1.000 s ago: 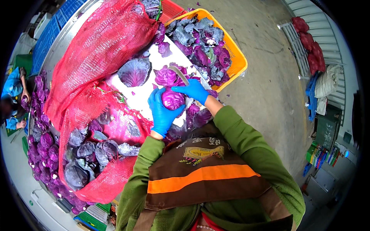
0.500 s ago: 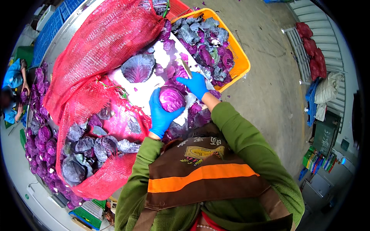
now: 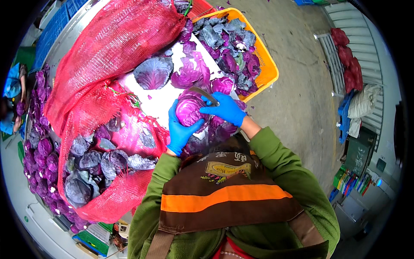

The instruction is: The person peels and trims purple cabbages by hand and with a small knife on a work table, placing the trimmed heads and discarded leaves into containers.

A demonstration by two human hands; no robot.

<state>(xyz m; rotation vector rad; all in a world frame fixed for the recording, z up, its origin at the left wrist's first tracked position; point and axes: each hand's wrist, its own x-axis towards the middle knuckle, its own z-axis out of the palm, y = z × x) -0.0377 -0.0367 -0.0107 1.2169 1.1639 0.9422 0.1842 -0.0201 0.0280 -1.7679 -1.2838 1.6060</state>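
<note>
My left hand (image 3: 180, 133), in a blue glove, cups a round red cabbage (image 3: 188, 111) from its left and near side. In my right hand (image 3: 225, 111), also gloved in blue, is a knife (image 3: 203, 93) with a narrow, curved blade. The blade lies at the far right of the cabbage, close to it or touching; I cannot tell which. Loose purple leaves (image 3: 189, 74) are spread on the white board (image 3: 148, 101) just beyond. A big dark outer leaf (image 3: 153, 72) lies flat to their left.
Beyond my right hand stands an orange crate (image 3: 271, 71) full of cabbage leaves. A full red mesh sack (image 3: 116, 47) covers the far left, with an opened sack (image 3: 110, 203) of dark cabbages nearer. Peeled cabbages (image 3: 43, 166) are heaped farther left, where another person's arm (image 3: 22, 88) shows.
My right hand has moved slightly nearer, and the knife blade has swung from pointing away to lying by the cabbage's far right side. The left hand still holds the cabbage.
</note>
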